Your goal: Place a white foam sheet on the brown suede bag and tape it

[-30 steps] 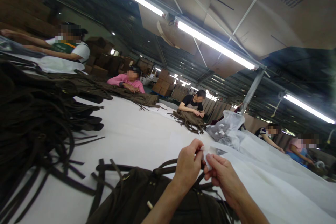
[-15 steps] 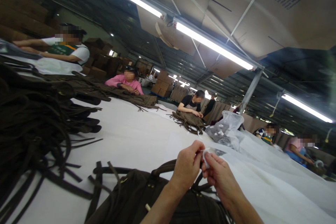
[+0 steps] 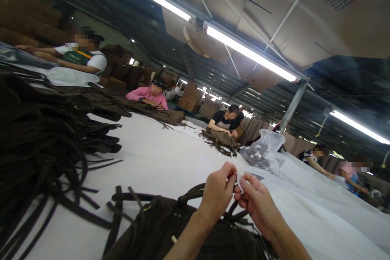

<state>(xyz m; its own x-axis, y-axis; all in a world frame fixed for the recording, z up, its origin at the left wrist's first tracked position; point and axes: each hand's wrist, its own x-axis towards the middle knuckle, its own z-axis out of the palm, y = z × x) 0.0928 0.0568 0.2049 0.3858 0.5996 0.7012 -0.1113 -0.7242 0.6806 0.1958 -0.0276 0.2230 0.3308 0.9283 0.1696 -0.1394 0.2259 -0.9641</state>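
White slip (image 3: 239, 181) at 1 o'clock over the dark bag (image 3: 225, 239): your left hand (image 3: 219, 189) and right hand (image 3: 255, 199) pinch it; uneven tension could tear it.

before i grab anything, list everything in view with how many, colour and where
small white piece: one, white, between both hands
near bag: one, dark brown, below the hands
heaped bags: count unclear, dark brown, left
farther bags: at least two, brown, before co-workers
plastic bag: one, clear with grey contents, beyond the hands
table: one, white-topped, beneath the bags
co-workers: at least five, mixed clothing, around the room
lit tubes: at least three, white, overhead
cartons: many, brown, background
post: one, grey, right
left hand: one, bare, centre
right hand: one, bare, right of centre
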